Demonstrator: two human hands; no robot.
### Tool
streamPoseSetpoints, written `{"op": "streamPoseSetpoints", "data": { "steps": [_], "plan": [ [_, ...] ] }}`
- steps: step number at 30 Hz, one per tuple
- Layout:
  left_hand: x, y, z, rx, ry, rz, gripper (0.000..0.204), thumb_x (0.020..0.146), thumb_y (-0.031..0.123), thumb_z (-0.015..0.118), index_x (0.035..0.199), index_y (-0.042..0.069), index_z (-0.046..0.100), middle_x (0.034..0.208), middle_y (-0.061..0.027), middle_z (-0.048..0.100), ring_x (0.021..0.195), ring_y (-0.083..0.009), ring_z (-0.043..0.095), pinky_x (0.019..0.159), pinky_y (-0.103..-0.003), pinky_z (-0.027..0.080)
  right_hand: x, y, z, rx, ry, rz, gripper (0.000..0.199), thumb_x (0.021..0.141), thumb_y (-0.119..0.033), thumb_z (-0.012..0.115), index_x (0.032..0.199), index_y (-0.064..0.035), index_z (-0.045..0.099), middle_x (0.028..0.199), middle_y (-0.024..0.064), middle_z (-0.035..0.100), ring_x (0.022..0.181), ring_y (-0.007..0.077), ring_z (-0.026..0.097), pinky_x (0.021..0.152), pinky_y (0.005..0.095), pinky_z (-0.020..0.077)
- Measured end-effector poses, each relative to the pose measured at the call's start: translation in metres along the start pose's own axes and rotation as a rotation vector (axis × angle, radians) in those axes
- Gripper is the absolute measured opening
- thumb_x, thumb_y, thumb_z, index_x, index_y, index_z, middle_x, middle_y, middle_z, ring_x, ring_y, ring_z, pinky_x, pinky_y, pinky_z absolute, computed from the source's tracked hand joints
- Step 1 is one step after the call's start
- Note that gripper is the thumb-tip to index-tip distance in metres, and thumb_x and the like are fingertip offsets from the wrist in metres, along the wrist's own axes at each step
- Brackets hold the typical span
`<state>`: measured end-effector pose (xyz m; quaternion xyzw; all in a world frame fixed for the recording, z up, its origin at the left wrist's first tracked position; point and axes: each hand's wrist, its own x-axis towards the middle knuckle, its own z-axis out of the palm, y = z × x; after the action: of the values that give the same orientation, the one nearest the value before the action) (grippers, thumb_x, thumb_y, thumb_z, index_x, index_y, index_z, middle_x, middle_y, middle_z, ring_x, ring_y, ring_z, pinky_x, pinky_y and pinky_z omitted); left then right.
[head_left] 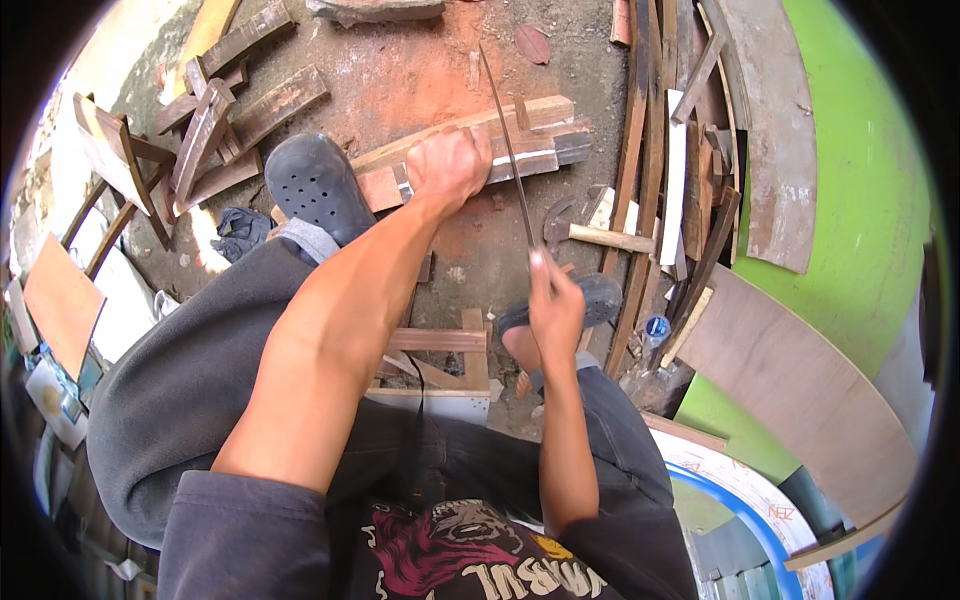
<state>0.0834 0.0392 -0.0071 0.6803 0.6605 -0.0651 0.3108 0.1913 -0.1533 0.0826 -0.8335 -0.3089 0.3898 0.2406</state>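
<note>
My left hand (pixel 447 165) presses down on a bundle of wooden strips (pixel 530 135) lying on the reddish ground, fingers wrapped over them. My left foot in a dark perforated shoe (pixel 318 185) stands on the strips' near end. My right hand (pixel 555 298) grips the handle of a thin hand saw (pixel 505 140), whose blade runs up and away across the strips just right of my left hand. My right foot (pixel 592 300) rests behind the right hand.
A hammer (pixel 585 232) lies on the ground near the saw. Scrap wood pieces (pixel 225 120) are piled at the upper left, long planks (pixel 660 150) at the right. Curved plywood panels (pixel 800 370) lean on a green wall. A small wooden stool (pixel 445 365) sits under me.
</note>
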Motion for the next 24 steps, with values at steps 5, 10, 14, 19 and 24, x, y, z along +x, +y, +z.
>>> {"op": "streamPoseSetpoints", "data": {
  "steps": [5, 10, 14, 19, 24],
  "plan": [
    [-0.006, -0.006, -0.003, -0.023, -0.035, -0.038, 0.059, 0.1, 0.043, 0.042, 0.081, -0.003, 0.073, 0.083, -0.0281, 0.071, 0.08, -0.043, 0.071, 0.078, -0.052, 0.055, -0.037, -0.02, -0.018, -0.025, -0.058, 0.129, 0.044, 0.104, -0.031, 0.057, 0.125, 0.0059, 0.066, 0.113, 0.0284, 0.07, 0.108, 0.0313, 0.071, 0.09, 0.0357, 0.0525],
    [-0.008, -0.004, -0.002, -0.007, -0.071, -0.065, 0.061, 0.099, 0.044, 0.04, 0.083, -0.004, 0.074, 0.086, -0.0302, 0.071, 0.081, -0.0436, 0.071, 0.079, -0.052, 0.055, -0.096, 0.002, -0.051, -0.013, -0.038, 0.151, 0.043, 0.103, -0.031, 0.059, 0.126, 0.0045, 0.066, 0.107, 0.0259, 0.073, 0.103, 0.0257, 0.073, 0.088, 0.0336, 0.0529],
    [0.004, 0.01, -0.008, -0.034, -0.075, -0.052, 0.061, 0.099, 0.043, 0.04, 0.084, -0.005, 0.074, 0.088, -0.0305, 0.071, 0.084, -0.044, 0.071, 0.081, -0.052, 0.055, 0.014, -0.018, -0.005, 0.029, -0.064, 0.148, 0.047, 0.102, -0.037, 0.059, 0.127, 0.0022, 0.066, 0.108, 0.0267, 0.072, 0.103, 0.0273, 0.073, 0.088, 0.0325, 0.0527],
    [-0.003, -0.004, -0.003, -0.034, 0.007, -0.064, 0.061, 0.099, 0.044, 0.041, 0.084, -0.004, 0.075, 0.088, -0.0302, 0.071, 0.087, -0.0449, 0.071, 0.084, -0.051, 0.054, -0.055, -0.001, -0.031, -0.011, -0.057, 0.114, 0.047, 0.102, -0.036, 0.061, 0.128, 0.0025, 0.066, 0.113, 0.0279, 0.071, 0.11, 0.0248, 0.07, 0.093, 0.0351, 0.0514],
    [-0.003, -0.004, 0.0, -0.023, -0.059, -0.028, 0.061, 0.1, 0.044, 0.041, 0.08, -0.003, 0.074, 0.084, -0.0269, 0.072, 0.079, -0.0424, 0.072, 0.078, -0.051, 0.056, -0.095, 0.021, -0.063, -0.031, -0.082, 0.24, 0.045, 0.102, -0.033, 0.061, 0.127, 0.004, 0.065, 0.117, 0.0265, 0.071, 0.114, 0.0272, 0.069, 0.096, 0.0361, 0.0507]
  ]
}}
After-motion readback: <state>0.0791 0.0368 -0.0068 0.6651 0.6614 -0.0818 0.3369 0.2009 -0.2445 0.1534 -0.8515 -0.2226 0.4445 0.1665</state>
